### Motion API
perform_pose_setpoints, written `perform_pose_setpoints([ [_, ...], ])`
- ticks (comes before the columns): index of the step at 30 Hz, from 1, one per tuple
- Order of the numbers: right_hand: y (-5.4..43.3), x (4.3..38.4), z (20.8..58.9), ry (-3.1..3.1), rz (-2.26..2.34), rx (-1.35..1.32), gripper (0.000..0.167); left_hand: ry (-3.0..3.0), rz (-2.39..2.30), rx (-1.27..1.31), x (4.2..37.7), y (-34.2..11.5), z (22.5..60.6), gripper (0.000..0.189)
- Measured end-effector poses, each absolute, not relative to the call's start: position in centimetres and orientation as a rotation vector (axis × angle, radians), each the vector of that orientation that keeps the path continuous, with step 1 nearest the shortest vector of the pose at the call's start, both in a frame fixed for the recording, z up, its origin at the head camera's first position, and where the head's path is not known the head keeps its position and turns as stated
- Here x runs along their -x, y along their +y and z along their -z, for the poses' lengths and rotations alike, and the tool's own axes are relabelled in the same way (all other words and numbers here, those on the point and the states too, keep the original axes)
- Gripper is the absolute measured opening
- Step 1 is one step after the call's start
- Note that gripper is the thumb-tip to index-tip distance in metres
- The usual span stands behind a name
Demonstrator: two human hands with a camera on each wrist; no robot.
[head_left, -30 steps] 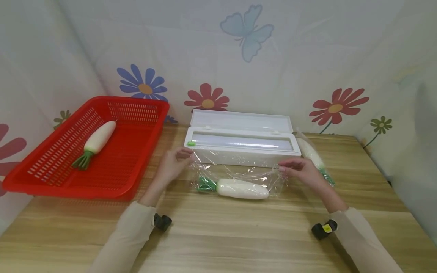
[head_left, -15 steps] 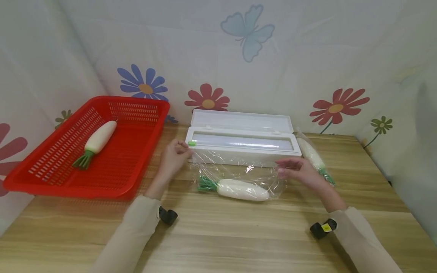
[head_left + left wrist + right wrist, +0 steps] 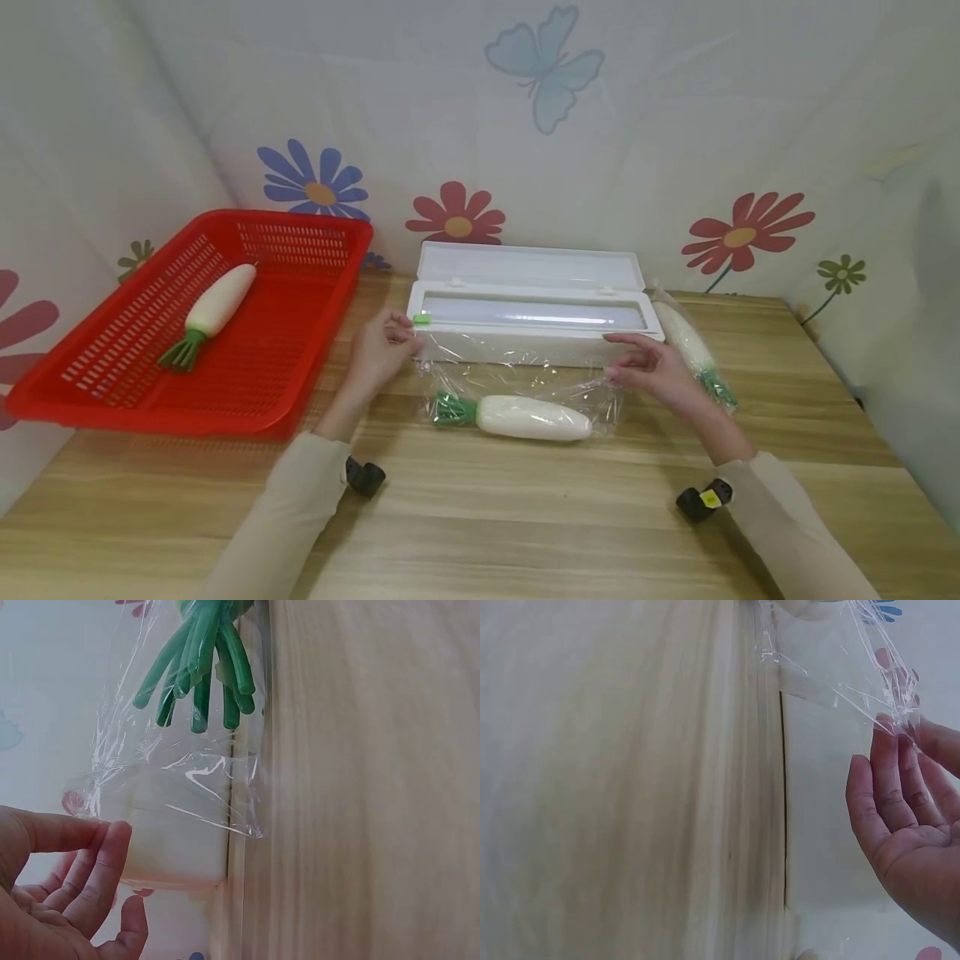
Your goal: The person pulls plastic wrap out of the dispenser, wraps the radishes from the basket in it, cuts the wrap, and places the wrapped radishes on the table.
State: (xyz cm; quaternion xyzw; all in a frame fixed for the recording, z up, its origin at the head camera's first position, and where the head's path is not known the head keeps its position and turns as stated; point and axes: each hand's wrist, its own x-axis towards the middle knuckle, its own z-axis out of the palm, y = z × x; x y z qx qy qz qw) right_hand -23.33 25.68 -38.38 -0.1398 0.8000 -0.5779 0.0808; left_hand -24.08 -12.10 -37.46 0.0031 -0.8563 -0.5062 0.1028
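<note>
Wood-grained table [image 3: 480, 517] spans the foreground; on it lies a white radish [image 3: 534, 418], clear film [image 3: 195, 780] over its leaves [image 3: 453, 408]. At its ten o'clock the left hand [image 3: 378, 354] pinches the film, at two the right hand [image 3: 660, 375] likewise. Beyond, at twelve, sits an open white box [image 3: 525, 289].

floral backdrop [image 3: 405, 92], pale blue butterfly print [image 3: 555, 90], wooden table [image 3: 525, 512]
</note>
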Motion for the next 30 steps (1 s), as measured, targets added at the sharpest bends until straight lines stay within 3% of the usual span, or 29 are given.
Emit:
perform_pose_setpoints([
  [9,25.7,23.6,38.4,2.417,1.714,0.432,0.041,-2.549,1.560,-0.072,24.2,-12.0,37.5,0.029],
  [17,26.3,24.0,38.2,2.397,1.741,0.337,0.043,-2.557,1.612,-0.096,24.3,-12.2,37.3,0.031],
  [30,26.2,23.1,37.4,2.731,1.379,0.468,0.037,-2.539,1.482,-0.095,24.2,-12.2,36.8,0.025],
])
